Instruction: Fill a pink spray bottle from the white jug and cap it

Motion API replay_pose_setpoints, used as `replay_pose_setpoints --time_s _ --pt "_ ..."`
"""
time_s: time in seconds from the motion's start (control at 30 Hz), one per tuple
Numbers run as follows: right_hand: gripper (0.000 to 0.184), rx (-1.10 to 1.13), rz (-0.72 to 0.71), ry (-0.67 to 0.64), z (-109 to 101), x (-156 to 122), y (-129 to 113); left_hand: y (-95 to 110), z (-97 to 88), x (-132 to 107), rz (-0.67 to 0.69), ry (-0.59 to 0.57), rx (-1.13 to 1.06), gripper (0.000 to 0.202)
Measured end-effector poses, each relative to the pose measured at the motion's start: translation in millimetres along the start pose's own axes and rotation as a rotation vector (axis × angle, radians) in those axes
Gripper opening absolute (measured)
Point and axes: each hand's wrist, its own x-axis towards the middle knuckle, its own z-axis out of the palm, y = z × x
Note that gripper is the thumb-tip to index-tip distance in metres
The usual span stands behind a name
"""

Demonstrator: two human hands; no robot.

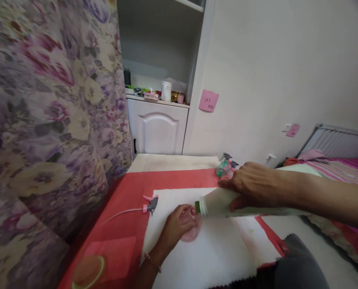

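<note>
My left hand [176,223] is closed around a clear pink spray bottle [193,235] without its top, standing on a white cloth [217,249]. In my right hand [247,182] is a large pale bottle [217,202], tipped nearly level. Its green-rimmed mouth meets or hangs just over the pink bottle's opening; whether they touch I cannot tell. Liquid flow is not visible. To the left of my left hand lies a pink and grey spray trigger head [151,204] with its long tube. Behind my right hand stand a green spray bottle [221,168] and a pink one [229,173], both with trigger tops.
A round lid-like thing with a yellowish rim [88,273] sits at the red table's [118,212] near left. A floral curtain [52,120] hangs at left. Behind is a white cabinet [157,124] with items on its shelf. A bed [344,164] is at right.
</note>
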Motion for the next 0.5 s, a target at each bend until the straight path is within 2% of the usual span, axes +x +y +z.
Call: replay_pose_setpoints --time_s 0.2,0.37,0.5 --pt "0.043 0.015 0.008 0.001 4 1 2 -2 -1.1 0 0.014 -0.001 0.041 0.038" --pt "0.041 0.066 -0.005 0.061 16 -2 9 -1 -2.1 0 0.021 -0.007 0.037 0.039" --pt "0.043 0.138 0.047 0.070 31 -10 13 -4 -2.3 0 0.020 -0.008 0.016 0.037"
